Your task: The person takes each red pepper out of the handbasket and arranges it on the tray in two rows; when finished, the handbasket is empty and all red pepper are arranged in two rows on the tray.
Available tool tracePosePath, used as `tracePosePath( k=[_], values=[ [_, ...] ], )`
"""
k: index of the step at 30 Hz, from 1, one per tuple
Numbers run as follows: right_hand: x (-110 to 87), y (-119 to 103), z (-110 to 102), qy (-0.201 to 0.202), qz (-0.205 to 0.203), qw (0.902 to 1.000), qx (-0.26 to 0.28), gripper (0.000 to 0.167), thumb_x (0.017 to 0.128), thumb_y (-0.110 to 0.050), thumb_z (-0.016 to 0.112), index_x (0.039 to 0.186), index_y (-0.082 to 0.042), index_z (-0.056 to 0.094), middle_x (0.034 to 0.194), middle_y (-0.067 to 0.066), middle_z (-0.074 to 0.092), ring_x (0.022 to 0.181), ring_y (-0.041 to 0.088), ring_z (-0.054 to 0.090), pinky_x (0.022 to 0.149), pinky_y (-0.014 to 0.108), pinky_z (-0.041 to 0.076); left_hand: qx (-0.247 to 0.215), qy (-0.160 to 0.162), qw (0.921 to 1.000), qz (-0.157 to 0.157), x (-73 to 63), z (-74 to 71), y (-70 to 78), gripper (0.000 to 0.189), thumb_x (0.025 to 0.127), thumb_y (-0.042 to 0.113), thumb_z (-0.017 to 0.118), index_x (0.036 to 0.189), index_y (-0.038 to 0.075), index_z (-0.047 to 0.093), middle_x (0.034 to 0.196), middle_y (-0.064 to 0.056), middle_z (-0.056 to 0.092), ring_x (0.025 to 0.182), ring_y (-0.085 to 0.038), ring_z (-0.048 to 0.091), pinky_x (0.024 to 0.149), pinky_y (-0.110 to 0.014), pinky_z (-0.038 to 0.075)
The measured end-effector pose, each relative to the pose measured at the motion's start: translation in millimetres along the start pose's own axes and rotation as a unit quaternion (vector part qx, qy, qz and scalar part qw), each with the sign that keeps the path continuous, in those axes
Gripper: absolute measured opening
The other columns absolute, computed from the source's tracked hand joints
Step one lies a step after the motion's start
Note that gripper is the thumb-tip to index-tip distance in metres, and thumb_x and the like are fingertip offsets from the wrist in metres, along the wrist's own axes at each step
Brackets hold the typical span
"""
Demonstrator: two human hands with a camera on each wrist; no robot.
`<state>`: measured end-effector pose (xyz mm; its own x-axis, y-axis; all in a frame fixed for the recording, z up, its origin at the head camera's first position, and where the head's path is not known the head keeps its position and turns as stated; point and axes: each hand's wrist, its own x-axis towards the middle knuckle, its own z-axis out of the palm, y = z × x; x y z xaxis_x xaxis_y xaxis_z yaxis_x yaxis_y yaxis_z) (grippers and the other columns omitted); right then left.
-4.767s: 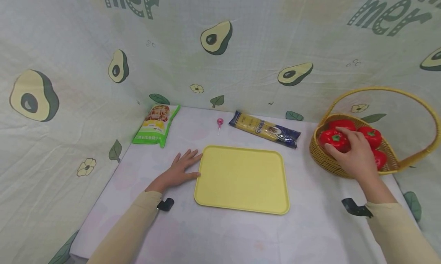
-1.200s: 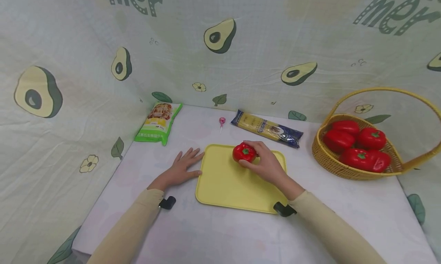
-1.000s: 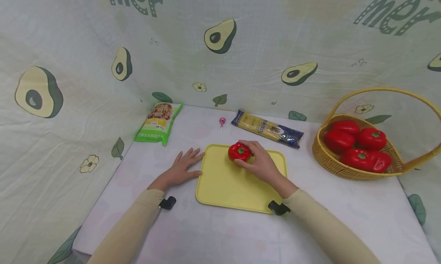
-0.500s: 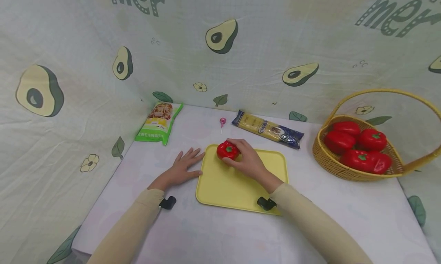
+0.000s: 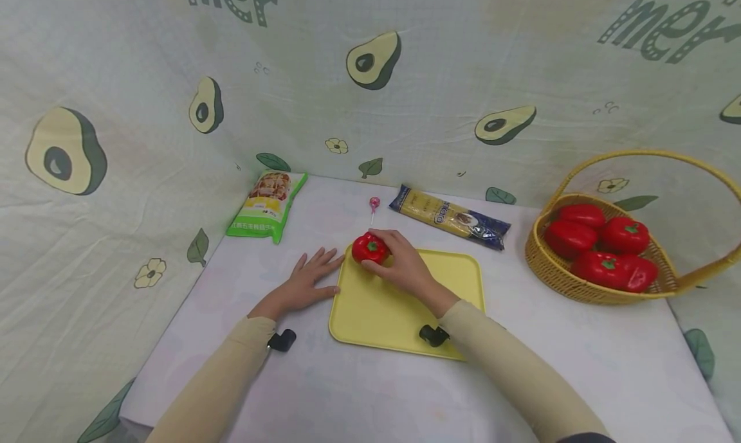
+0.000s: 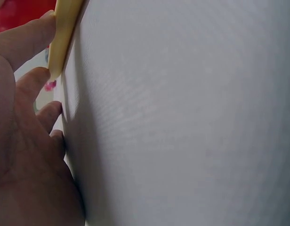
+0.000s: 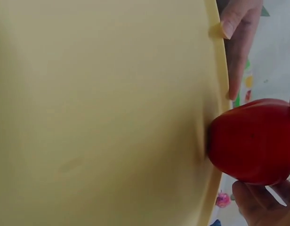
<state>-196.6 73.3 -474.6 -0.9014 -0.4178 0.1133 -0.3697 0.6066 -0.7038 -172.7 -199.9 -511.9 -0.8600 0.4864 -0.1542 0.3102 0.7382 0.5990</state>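
Observation:
In the head view my right hand (image 5: 401, 262) grips a red bell pepper (image 5: 369, 249) at the far left corner of the yellow tray (image 5: 405, 308). Thumb and fingers curl round its right side. The right wrist view has the pepper (image 7: 253, 141) close over the tray, by its rim. My left hand (image 5: 303, 283) lies flat on the table with fingers spread, the thumb and index fingertip at the tray's left edge. Those fingertips meet the tray rim (image 6: 65, 35) in the left wrist view.
A wicker basket (image 5: 550, 279) with several red bell peppers (image 5: 625, 235) stands at the right. Behind the tray lie a pink lollipop (image 5: 374, 202) and a blue-and-yellow pasta packet (image 5: 448, 216). A green food bag (image 5: 266, 205) lies at the back left, near the cloth backdrop.
My right hand has taken a bell pepper from the basket, carried it left over the tray, and moved it on to the far left corner. My left hand has stayed at the tray's edge.

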Motion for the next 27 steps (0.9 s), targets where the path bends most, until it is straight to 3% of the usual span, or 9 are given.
tracePosePath(
  k=[13,27],
  values=[
    [4.2,-1.8,2.5,-0.018,0.022,0.9995,-0.013,0.075,0.093,-0.047,0.073,0.156,-0.024,0.04,0.154,0.005,0.046,0.14,0.026,0.046,0.108,0.044,0.048,0.007,-0.002,1.0,-0.001,0.8,0.7,-2.2,0.076,0.098,0.048,0.063,0.162,0.024,0.031,0.17,-0.004,0.016,0.157,-0.029,0.0,0.123,-0.056,-0.01],
    [3.3,-1.8,0.8,-0.02,0.024,0.9992,-0.025,0.078,0.093,-0.049,0.071,0.159,-0.028,0.035,0.155,0.007,0.045,0.141,0.029,0.045,0.11,0.048,0.045,0.004,0.005,1.0,0.004,0.9,1.7,-2.0,0.075,0.098,0.047,0.064,0.161,0.025,0.032,0.17,-0.004,0.018,0.157,-0.03,0.001,0.123,-0.056,-0.01]
  ],
)
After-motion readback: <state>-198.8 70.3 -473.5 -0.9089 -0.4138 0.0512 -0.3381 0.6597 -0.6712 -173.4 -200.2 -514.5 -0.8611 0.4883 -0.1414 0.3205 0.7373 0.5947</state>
